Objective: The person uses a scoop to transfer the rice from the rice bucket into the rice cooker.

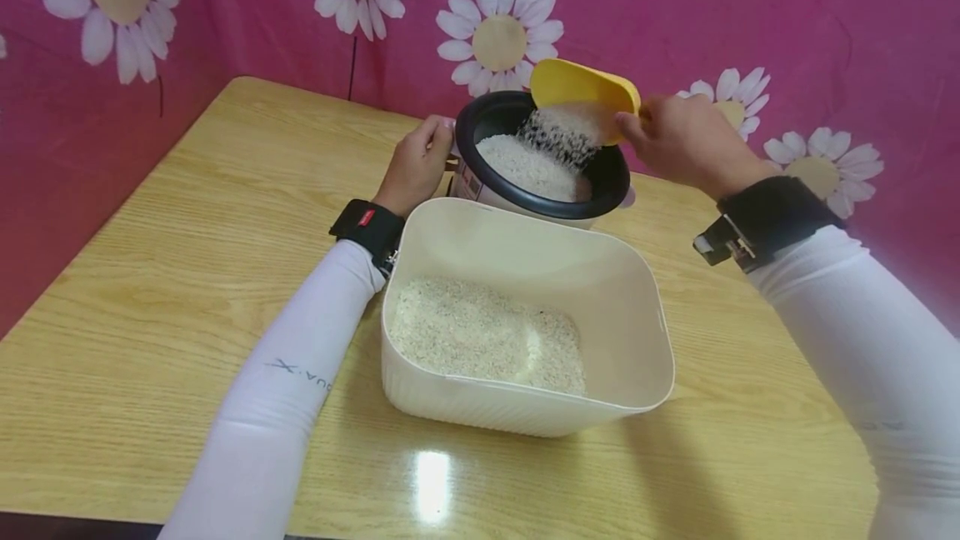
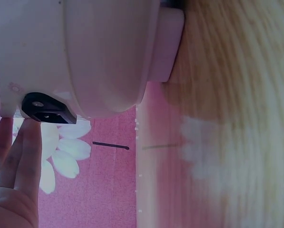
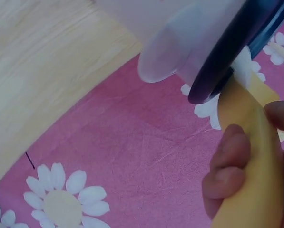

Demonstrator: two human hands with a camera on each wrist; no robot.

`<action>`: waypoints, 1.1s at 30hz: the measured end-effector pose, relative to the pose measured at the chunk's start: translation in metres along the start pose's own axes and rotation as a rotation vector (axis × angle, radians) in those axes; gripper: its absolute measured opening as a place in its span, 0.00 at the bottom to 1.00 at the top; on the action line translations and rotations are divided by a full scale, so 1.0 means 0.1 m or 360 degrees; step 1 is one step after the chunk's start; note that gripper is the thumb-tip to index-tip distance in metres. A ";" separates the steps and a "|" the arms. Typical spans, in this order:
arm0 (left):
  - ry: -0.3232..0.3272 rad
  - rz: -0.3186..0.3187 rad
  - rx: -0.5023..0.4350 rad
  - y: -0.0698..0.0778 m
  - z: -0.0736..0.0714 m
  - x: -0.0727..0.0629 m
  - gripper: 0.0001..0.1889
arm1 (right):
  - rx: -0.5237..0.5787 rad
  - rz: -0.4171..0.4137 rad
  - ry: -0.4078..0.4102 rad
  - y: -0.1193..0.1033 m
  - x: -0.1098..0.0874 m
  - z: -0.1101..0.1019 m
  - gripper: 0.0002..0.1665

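Observation:
My right hand (image 1: 686, 140) grips a yellow scoop (image 1: 573, 83) by its handle, tilted over the rice cooker (image 1: 540, 205). White rice (image 1: 558, 136) streams from the scoop into the cooker's black-rimmed opening, onto a heap of rice (image 1: 525, 165) inside. In the right wrist view, the fingers (image 3: 227, 164) curl around the scoop close beside the dark rim. My left hand (image 1: 416, 161) holds the cooker at its left side handle. The left wrist view shows its fingers (image 2: 27, 161) against the pale cooker body, near a black power socket (image 2: 46, 109).
A cream plastic bin (image 1: 517, 411) with rice (image 1: 480, 332) at its bottom stands in front of the cooker. Both are on a light wooden table (image 1: 187, 273). A pink cloth (image 1: 675, 7) with daisies hangs behind the table's back edge.

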State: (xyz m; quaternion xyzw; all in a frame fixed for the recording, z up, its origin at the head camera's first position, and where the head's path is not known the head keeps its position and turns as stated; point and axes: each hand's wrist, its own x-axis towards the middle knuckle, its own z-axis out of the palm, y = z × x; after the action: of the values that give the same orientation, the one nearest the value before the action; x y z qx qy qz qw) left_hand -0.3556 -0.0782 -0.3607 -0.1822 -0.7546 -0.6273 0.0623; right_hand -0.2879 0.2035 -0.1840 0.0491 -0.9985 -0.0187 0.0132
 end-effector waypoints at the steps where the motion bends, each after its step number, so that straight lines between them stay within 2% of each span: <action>1: 0.0000 0.0001 0.0000 0.00 0.00 0.00 0.24 | -0.0020 -0.0005 0.0027 0.00 -0.01 0.01 0.30; 7: 0.0000 0.0010 -0.0003 0.01 0.00 0.00 0.24 | -0.0069 -0.0031 0.0157 -0.02 -0.05 0.00 0.29; 18: -0.0002 -0.0004 0.0003 -0.01 0.00 0.01 0.25 | -0.0187 -0.0041 0.0239 -0.06 -0.15 -0.02 0.31; 22: -0.0004 -0.0003 0.0021 -0.02 0.00 0.02 0.24 | -0.0223 -0.0118 0.0284 -0.06 -0.20 0.01 0.29; 27: -0.0010 0.0002 0.0005 -0.02 0.00 0.02 0.25 | -0.0173 -0.0214 0.0363 0.01 -0.33 0.04 0.24; 30: -0.0017 -0.0001 0.0010 -0.02 0.00 0.03 0.25 | -0.0133 -0.0151 0.0340 0.09 -0.43 0.06 0.24; 33: -0.0022 -0.0002 0.0026 -0.03 -0.02 0.04 0.25 | -0.0070 -0.0026 0.0307 0.18 -0.52 0.08 0.28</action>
State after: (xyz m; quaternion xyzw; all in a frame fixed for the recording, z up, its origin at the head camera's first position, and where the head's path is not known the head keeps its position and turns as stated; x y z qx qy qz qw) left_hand -0.3602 -0.0795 -0.3618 -0.1854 -0.7601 -0.6200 0.0581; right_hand -0.2378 0.2271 -0.1925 0.0585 -0.9915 -0.0360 0.1103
